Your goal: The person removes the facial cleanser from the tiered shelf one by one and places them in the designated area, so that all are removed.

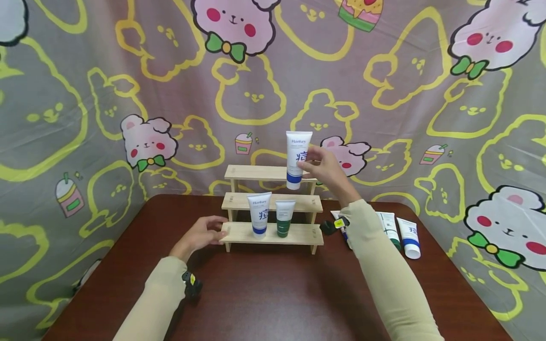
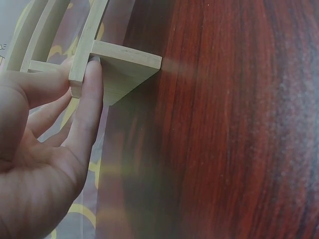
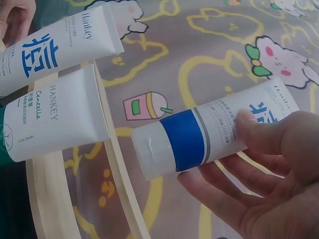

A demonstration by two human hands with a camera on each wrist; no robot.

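My right hand (image 1: 326,168) holds a white squeeze tube (image 1: 297,154) with a blue band in the air, cap end down, before the top step of a wooden tiered shelf (image 1: 273,233). In the right wrist view, the thumb lies on one side of this tube (image 3: 219,134), the fingers on the other. My left hand (image 1: 204,233) pinches the left end of the lowest step between thumb and finger, as the left wrist view shows on the board (image 2: 82,55). On the lowest step stand a white-and-blue tube (image 1: 259,213) and a white-and-green tube (image 1: 284,215).
Right of the shelf, several more tubes lie on the dark wood table (image 1: 273,293), among them a blue-banded tube (image 1: 409,237) and a green-capped tube (image 1: 388,226). The right forearm partly covers this group. A patterned cloth (image 1: 256,94) hangs behind the table.
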